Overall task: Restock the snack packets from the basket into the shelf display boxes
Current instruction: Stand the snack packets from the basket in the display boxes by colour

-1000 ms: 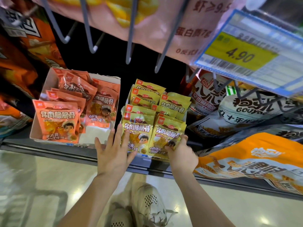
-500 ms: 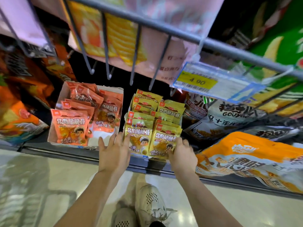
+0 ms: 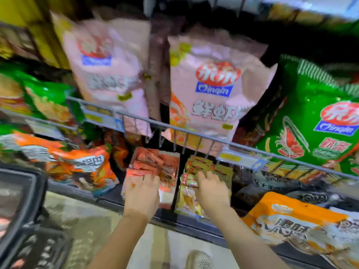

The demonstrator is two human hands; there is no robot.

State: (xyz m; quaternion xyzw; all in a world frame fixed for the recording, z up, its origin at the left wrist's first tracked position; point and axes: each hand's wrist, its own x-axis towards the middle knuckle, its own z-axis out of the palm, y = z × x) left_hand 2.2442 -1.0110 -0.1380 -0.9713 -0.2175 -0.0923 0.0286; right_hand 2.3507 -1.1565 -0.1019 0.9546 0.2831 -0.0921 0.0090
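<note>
- The frame is blurred by motion, so small details are not sure.
- Two display boxes stand side by side on the lower shelf [image 3: 194, 226]: the left box [image 3: 169, 199] holds the orange packets [image 3: 153, 164], and the right one holds the yellow packets [image 3: 196, 167].
- The left hand [image 3: 142, 195] lies on the front orange packets. Its fingers [image 3: 147, 179] look spread and rather straight, pressing the row; I cannot tell if they hold any packet.
- The right hand [image 3: 211, 189] reaches into the yellow packets. Its fingers [image 3: 202, 174] seem to bend a little over the top edges, but the blur hides whether they pinch one.
- At the far left edge a dark basket [image 3: 21, 206] is partly in view, near the floor; what is inside is not clear.
- The packets look small, flat and light, made of thin glossy film, so I judge they are soft, a little slippery, and easy to crumple or to tip over in the row.
- A good place to take them is probably the sealed top edge, between thumb and fingers, several at once, while the other hand steadies the row.
- Above, big pink bags [image 3: 209, 94] and a green bag [image 3: 314, 117] hang over the wire rail [image 3: 174, 129] and could be knocked by a raised arm.
</note>
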